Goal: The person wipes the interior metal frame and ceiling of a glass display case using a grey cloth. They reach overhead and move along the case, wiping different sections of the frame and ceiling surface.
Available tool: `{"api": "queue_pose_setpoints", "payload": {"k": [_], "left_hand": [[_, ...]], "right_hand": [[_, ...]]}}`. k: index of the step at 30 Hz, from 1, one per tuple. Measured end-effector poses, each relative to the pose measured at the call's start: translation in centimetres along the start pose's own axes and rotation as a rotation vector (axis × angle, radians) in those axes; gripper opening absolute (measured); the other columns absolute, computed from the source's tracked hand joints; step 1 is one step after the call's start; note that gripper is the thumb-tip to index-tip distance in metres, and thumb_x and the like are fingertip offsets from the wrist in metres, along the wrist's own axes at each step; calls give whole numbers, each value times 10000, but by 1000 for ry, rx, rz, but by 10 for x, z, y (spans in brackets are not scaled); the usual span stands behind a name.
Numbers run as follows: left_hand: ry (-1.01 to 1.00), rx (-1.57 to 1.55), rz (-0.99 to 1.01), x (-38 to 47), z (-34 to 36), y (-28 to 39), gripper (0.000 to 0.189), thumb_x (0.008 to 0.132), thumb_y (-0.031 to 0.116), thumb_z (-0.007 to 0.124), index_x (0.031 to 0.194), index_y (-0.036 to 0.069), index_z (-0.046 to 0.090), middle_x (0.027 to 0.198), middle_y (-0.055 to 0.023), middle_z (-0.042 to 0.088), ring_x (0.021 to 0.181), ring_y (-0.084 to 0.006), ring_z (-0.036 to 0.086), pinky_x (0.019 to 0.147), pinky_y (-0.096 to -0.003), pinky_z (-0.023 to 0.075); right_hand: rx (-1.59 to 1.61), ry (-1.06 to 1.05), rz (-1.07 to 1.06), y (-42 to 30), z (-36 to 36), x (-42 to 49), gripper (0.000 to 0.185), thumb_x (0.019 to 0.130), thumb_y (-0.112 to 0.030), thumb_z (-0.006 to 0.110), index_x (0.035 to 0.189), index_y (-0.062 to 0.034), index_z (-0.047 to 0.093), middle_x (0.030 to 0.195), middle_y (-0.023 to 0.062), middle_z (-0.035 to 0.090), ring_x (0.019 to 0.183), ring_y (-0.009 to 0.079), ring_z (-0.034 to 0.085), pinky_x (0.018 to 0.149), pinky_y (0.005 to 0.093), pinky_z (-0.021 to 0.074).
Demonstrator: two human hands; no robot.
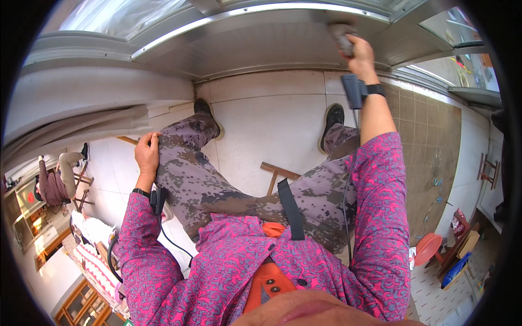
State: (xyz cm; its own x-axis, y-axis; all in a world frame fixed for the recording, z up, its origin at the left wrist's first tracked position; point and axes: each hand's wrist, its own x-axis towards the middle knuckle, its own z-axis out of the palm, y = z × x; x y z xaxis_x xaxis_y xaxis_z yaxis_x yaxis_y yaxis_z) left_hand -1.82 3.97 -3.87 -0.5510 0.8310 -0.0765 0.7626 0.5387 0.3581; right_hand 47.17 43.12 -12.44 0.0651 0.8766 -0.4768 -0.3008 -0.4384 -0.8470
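Observation:
My right hand (361, 53) is raised at the upper right, its fingers closed on a greyish cloth (343, 38), which is blurred against the lower metal panel (261, 45) of a framed glass door or partition. Along the top of that panel runs a bright metal strip (261, 7). My left hand (147, 153) rests on my left knee, on the camouflage trousers (183, 163), fingers loosely bent; whether anything lies under them cannot be told. Each wrist wears a black strap with a small dark device and a cable. I sit with knees apart, facing the panel.
A wooden stool part (279, 170) shows between my legs on the white tiled floor (261, 130). A brown mat (424, 155) lies to the right, with a red plastic basin (428, 248) and a blue item (456, 269) beyond. Behind at left are another person (55, 183), folding stools and a curtain.

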Motion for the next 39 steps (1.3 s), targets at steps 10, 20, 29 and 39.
{"api": "queue_pose_setpoints", "payload": {"k": [10,20,29,39], "left_hand": [[11,9,32,0,-1,4,245,948,254,552,954,95,738,927,-96,710,853,-263,659,777,-334,499],[-37,-11,18,4,-2,13,247,965,253,563,981,79,737,931,-88,720,837,-206,660,773,-311,493],[-46,-48,24,4,-2,4,258,978,252,552,1007,70,733,924,-84,724,831,-182,651,776,-295,490],[-38,-15,30,4,-1,3,256,979,252,556,1000,65,729,904,-89,721,814,-179,647,768,-296,490]], "right_hand": [[8,315,-94,2,2,0,358,937,-175,628,1238,-28,501,1185,167,549,953,283,600,651,408,598],[-193,-334,71,51,112,-65,344,941,-217,630,1220,-25,572,1073,82,641,927,191,624,647,335,592],[263,200,128,11,1,15,296,944,-184,586,1175,-5,534,1012,184,616,775,300,649,557,359,575],[93,375,-160,8,-18,12,264,902,-145,625,1135,-49,547,1046,131,609,870,281,619,572,414,572]]}}
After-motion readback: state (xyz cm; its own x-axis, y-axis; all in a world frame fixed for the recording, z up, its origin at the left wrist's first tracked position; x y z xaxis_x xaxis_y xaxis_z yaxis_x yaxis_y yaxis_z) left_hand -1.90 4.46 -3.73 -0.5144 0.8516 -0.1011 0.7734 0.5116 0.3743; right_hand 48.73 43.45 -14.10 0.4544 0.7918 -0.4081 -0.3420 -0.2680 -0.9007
